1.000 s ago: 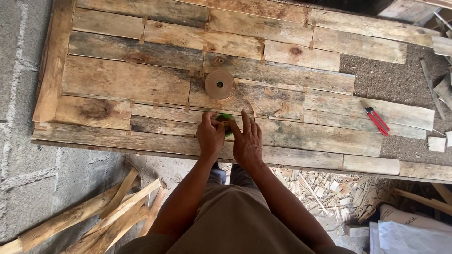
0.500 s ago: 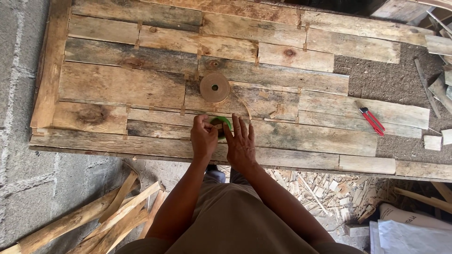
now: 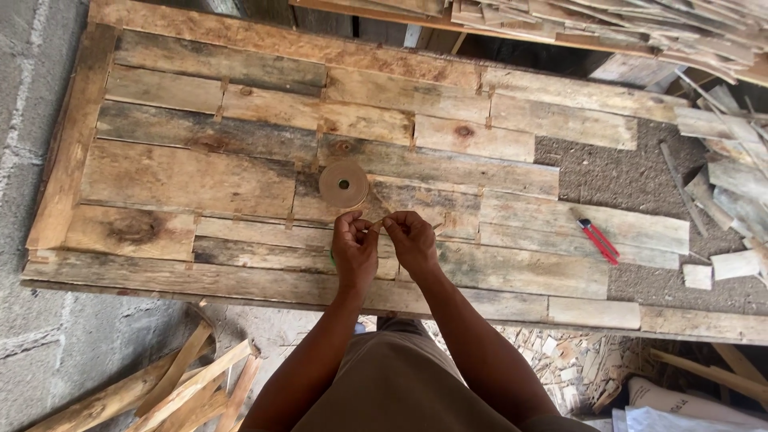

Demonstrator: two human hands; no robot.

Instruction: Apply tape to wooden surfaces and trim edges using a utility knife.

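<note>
A thin tan strip of wood veneer (image 3: 376, 223) is pinched between both hands over the near planks of the table of weathered, patchwork boards (image 3: 200, 168). It is short where it shows and runs roughly nine-to-three between the two grips, so neither hand is the nearer. The left hand (image 3: 354, 246) has its grip closed on the strip's left end, fingers curled into a loose fist; the right hand (image 3: 412, 238) is closed on the other end, thumb and forefinger meeting. At twelve o'clock from the hands, just beyond the fingertips, lies a flat brown coil of veneer tape (image 3: 344, 184); whether the strip joins it cannot be told. Well apart at three o'clock rests a red-handled cutter (image 3: 597, 240). Offcut wood slats (image 3: 184, 388) lie on the floor at seven o'clock.
</note>
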